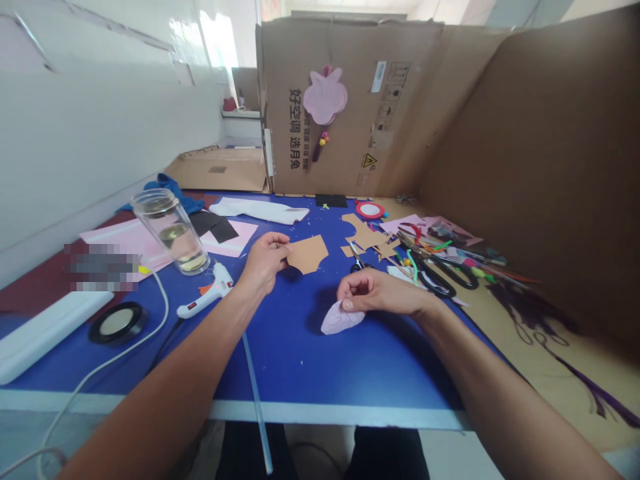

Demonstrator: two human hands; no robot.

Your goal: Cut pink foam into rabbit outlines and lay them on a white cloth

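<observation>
My left hand [264,261] is closed, pinching the left edge of a tan cut-out paper shape [307,254] that lies on the blue table [300,360]. My right hand [376,293] is closed too, its thumb and fingers gripping a small pale pink felt piece [341,319] just above the table. The two hands are a short way apart near the table's middle.
A white glue gun [206,297] and its cord lie left of my left hand, with a glass jar [173,230] and a black round tin [118,323]. Scissors [356,259], tan scraps [370,237], pipe cleaners and black-handled scissors [445,273] lie to the right. Cardboard walls [525,167] stand behind.
</observation>
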